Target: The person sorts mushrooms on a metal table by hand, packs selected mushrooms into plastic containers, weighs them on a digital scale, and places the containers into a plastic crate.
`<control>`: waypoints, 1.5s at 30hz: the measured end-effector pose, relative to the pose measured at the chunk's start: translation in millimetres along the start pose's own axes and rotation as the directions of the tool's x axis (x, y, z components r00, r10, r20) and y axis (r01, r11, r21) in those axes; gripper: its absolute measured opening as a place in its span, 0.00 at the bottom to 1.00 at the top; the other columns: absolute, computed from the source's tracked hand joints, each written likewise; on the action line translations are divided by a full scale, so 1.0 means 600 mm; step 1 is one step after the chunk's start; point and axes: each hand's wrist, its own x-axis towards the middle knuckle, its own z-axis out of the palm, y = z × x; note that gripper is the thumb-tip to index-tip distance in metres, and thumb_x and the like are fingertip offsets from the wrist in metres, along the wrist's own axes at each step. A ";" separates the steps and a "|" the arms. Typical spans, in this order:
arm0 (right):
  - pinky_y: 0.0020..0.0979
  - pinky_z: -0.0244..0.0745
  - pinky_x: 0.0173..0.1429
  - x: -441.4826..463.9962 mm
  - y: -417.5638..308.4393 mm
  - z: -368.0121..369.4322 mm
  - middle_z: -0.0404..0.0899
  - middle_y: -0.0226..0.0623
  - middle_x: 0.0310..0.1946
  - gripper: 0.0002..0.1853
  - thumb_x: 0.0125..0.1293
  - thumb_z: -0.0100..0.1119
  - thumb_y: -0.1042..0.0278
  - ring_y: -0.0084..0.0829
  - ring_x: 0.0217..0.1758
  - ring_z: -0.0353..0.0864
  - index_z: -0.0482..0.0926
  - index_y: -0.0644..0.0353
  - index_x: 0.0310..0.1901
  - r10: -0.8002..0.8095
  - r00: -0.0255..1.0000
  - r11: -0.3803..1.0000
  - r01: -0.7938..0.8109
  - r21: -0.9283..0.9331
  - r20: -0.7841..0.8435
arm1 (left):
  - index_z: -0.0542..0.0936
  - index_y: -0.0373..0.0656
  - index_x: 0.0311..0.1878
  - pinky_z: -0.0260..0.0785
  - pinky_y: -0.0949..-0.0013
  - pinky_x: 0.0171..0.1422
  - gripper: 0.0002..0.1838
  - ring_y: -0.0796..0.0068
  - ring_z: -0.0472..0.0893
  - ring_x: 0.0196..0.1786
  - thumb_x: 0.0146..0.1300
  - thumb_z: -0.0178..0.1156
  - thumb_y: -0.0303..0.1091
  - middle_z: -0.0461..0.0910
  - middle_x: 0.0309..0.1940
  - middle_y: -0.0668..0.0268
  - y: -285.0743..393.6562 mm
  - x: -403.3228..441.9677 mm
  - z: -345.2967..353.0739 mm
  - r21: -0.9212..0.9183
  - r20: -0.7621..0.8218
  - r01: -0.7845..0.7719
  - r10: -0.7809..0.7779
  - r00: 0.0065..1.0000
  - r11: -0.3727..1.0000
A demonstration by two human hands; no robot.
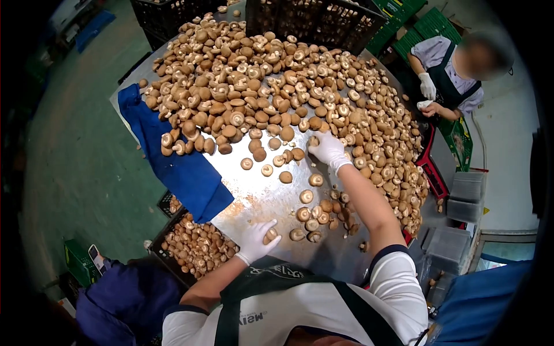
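Mushroom in the person's left hand, low over the near left part of the table. Thumb and fingers curled closed around it; white glove.

Right hand, also gloved, stretched farther out to the near edge of the heap. Fingers bent down at a second mushroom; cannot tell whether they grip it or only touch.

Between the hands: bare metal, brownish crumbs toward the left. A few singles lie spaced out left of the right hand, some caps up, some stems up. Tighter cluster beside the right forearm, partly in shade.

Heap: broad, brown caps and pale stems mixed, covering the far table and curving down the right side.

Blue cloth hangs over the left table edge. Below it, a dark crate filled with mushrooms, near the left forearm.

Far edge: black crate, slatted sides, just behind the heap. Green crates beyond, upper right.

Right: co-worker in dark apron, one gloved hand near the other, which holds something white. Clear boxes stacked lower right.
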 end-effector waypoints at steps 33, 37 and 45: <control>0.30 0.67 0.68 0.014 -0.018 -0.021 0.79 0.35 0.57 0.21 0.69 0.60 0.56 0.29 0.59 0.77 0.81 0.62 0.56 -0.295 0.942 0.343 -0.054 0.938 0.162 | 0.80 0.47 0.57 0.71 0.61 0.48 0.25 0.60 0.80 0.42 0.57 0.68 0.46 0.82 0.40 0.62 0.003 0.000 -0.005 0.008 0.024 0.028 -0.028 0.999 1.000; 0.37 0.68 0.69 0.014 -0.052 -0.014 0.69 0.39 0.67 0.26 0.59 0.64 0.46 0.43 0.62 0.77 0.82 0.50 0.56 -0.351 0.936 0.851 0.315 0.420 0.008 | 0.80 0.47 0.56 0.71 0.61 0.47 0.25 0.60 0.80 0.42 0.57 0.68 0.46 0.82 0.39 0.62 0.004 0.000 -0.006 0.015 0.019 0.034 -0.034 0.999 0.999; 0.39 0.72 0.67 0.024 -0.126 -0.013 0.70 0.45 0.68 0.34 0.58 0.57 0.40 0.45 0.62 0.78 0.73 0.37 0.68 -0.147 0.956 0.989 0.134 0.066 0.256 | 0.79 0.46 0.57 0.71 0.59 0.51 0.24 0.55 0.80 0.45 0.58 0.69 0.43 0.82 0.42 0.57 0.003 -0.003 -0.004 -0.031 0.040 0.056 -0.055 0.998 0.998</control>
